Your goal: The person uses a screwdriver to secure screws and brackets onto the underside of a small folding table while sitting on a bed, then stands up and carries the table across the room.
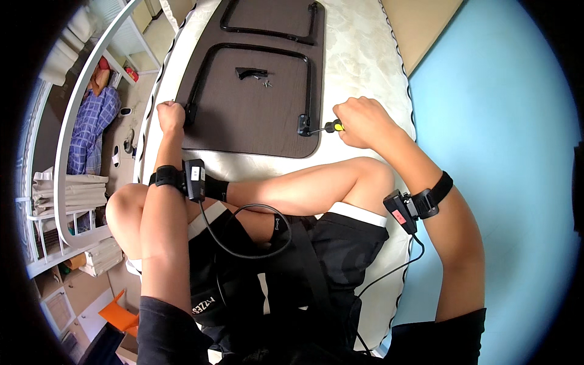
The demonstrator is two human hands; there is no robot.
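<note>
A dark brown folding tabletop (249,118) lies underside up, with two black tube legs folded against it. My right hand (365,123) is closed round the black and yellow handle of a screwdriver (333,126). Its shaft points left, and the tip meets the black bracket (303,125) at the near right corner of the nearer leg (258,46). At the tabletop's left edge, beside the other bracket (190,114), my left hand (171,115) is closed; whatever its fingers hold is hidden. A loose black plastic piece (248,73) and several small screws (267,83) lie mid-board.
The tabletop rests on a pale mattress (359,61) in front of my crossed legs. A light blue wall (493,152) rises on the right. A white bed rail (64,152) runs along the left. Cables hang from black straps on both forearms.
</note>
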